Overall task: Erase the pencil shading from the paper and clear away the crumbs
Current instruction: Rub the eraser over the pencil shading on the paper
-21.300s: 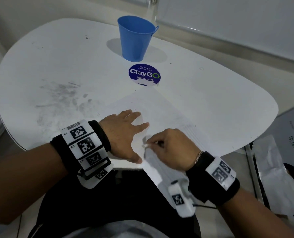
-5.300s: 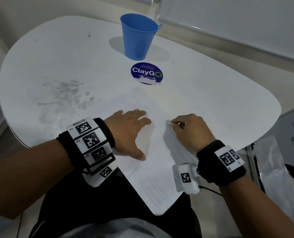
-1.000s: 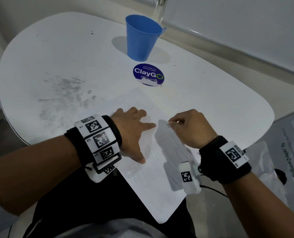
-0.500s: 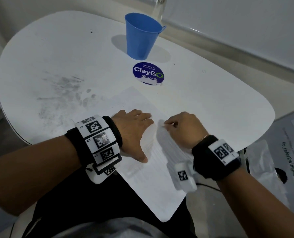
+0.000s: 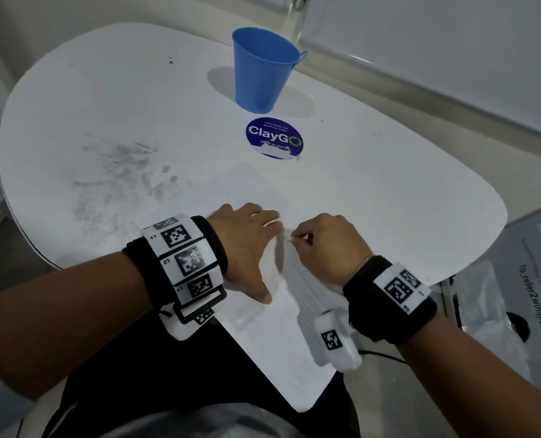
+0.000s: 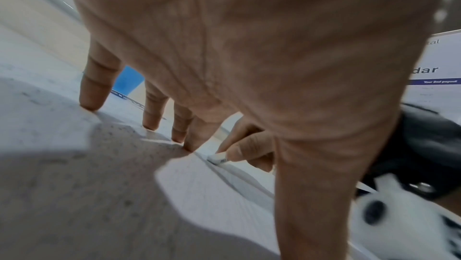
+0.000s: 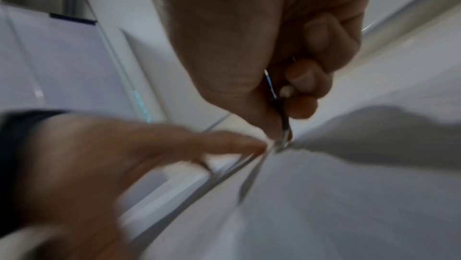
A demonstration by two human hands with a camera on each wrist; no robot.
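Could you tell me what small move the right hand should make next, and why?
Probably another short rubbing stroke: the right hand pinches the small white eraser against the white paper sheet, beside the left hand pressing it flat.

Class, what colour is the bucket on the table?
Blue; the bucket shows best in the head view.

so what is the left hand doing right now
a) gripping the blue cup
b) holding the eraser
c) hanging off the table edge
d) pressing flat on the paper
d: the left hand lies with fingers spread flat on the paper, while the right hand pinches the eraser beside it; the cup stands untouched at the far side.
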